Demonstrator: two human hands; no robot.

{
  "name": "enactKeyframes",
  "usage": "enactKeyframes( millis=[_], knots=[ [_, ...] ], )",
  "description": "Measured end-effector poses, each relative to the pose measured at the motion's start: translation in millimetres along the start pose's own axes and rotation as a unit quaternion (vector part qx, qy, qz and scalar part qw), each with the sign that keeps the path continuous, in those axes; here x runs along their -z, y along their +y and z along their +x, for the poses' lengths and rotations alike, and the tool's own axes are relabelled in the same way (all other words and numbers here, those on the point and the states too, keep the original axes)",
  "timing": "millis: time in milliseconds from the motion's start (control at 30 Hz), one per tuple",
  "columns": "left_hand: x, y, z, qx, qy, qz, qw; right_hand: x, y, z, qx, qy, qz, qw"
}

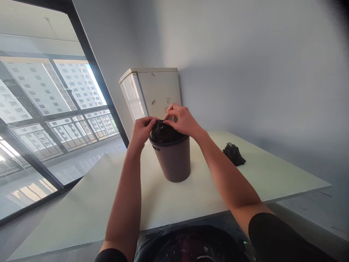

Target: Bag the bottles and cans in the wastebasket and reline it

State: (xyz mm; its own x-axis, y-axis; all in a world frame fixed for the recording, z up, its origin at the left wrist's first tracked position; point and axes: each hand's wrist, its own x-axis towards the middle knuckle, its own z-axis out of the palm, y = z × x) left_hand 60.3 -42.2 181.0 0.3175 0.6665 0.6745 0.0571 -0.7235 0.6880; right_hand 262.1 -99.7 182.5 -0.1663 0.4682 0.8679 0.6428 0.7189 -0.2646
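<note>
A brownish-grey trash can (174, 162) stands upright on the table, with a dark rim and a small handle slot at its upper left. Out of its mouth rises a black garbage bag (165, 134), bunched into a dome above the rim. My left hand (142, 129) pinches the top of the bag between thumb and fingers on the left side. Close beside it, my right hand (181, 119) grips the bag's top from the right, thumb and fingertips pressed together. Whatever lies inside the can is hidden by the bag.
A crumpled black plastic bag (233, 153) lies on the pale table (207, 196), right of the can. Behind stands a white refrigerator (160, 89) against the grey wall. Glass sliding doors (54, 109) with dark frames fill the left side. A dark, shiny object (191, 243) is below the table's near edge.
</note>
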Motion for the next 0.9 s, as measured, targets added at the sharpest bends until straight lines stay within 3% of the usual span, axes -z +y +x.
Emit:
enactKeyframes(
  millis=[367, 667, 900],
  knots=[
    [6.3, -13.5, 2.7, 0.021, -0.006, 0.037, 0.999, 17.1, 16.7, -1.6, -0.078, -0.008, -0.056, 0.995],
    [10.7, -27.9, 9.2, 0.023, 0.013, 0.112, 0.993, 34.6, 39.0, -4.0, -0.170, -0.089, -0.091, 0.977],
    [11.0, -30.9, 9.3, 0.025, 0.006, 0.133, 0.991, 58.9, 36.9, -8.9, -0.261, -0.147, -0.121, 0.946]
  ],
)
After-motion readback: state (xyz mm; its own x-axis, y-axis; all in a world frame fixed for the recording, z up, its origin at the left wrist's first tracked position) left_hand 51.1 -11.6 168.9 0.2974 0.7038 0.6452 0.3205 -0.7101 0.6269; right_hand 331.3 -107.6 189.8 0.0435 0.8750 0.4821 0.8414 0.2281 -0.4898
